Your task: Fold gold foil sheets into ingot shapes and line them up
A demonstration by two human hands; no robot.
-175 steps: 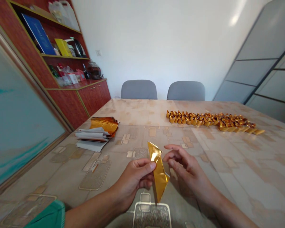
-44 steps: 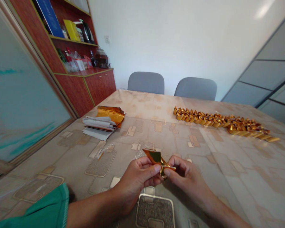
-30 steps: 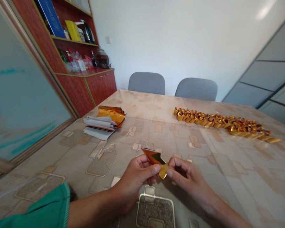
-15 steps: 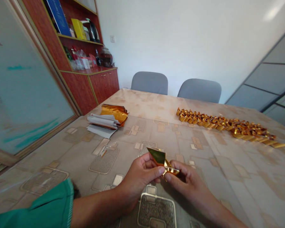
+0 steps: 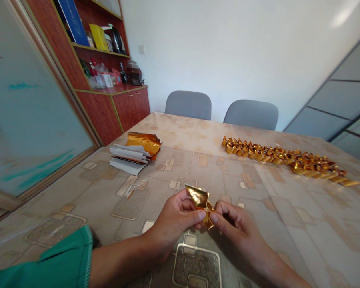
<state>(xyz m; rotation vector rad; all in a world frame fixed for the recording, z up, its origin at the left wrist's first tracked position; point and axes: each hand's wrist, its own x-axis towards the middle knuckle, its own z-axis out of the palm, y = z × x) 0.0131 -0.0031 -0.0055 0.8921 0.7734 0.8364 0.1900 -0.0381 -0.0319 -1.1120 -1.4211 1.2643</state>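
Observation:
A folded piece of shiny gold foil paper (image 5: 199, 197) is held above the table at the lower middle. My left hand (image 5: 180, 214) pinches it from the left, thumb on top, with a pointed flap standing up over the fingers. From the right, my right hand (image 5: 234, 222) grips the foil's lower right part between thumb and curled fingers. The two thumb tips are close together at the middle of the foil. Part of the foil is hidden behind the fingers.
Left of centre on the patterned table (image 5: 180, 124) lies a stack of gold and white sheets (image 5: 144, 146). Rows of folded gold pieces (image 5: 276, 154) stretch along the right. Two grey chairs (image 5: 188, 105) stand behind the table, with a red cabinet (image 5: 132, 106) at the back left.
The foil's right part, which stuck out to the right, now points downward between my hands. My right fingers have curled in closer around it. The upper flap catches more light.

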